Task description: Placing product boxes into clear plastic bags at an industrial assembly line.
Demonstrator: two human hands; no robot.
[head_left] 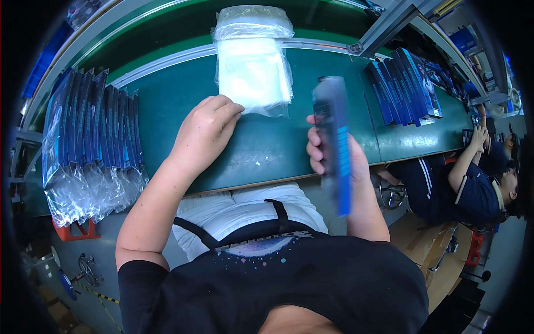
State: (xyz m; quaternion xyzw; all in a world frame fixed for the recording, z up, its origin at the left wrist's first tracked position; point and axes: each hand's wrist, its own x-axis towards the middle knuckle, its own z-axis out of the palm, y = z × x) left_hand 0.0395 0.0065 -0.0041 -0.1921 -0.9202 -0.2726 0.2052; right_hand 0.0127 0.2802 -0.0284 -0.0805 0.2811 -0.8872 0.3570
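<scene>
A stack of clear plastic bags (pixel 253 75) lies flat at the far middle of the green table. At its near left corner my left hand (pixel 207 131) is closed, thumb and fingertips pinched on the bag's edge. To the right, my right hand (pixel 359 161) grips a slim dark blue box (pixel 335 119) above the table's near edge. The box stands on end, its narrow side toward me, and is smeared by motion. My fingers wrap round its left side.
Bagged blue boxes (pixel 92 122) stand in a row at the left, their clear bag ends hanging over the edge. More blue boxes (pixel 397 89) stand at the right. Co-workers (pixel 478 178) sit farther right. A metal frame (pixel 389 28) crosses the far right. A cardboard box (pixel 428 245) stands below.
</scene>
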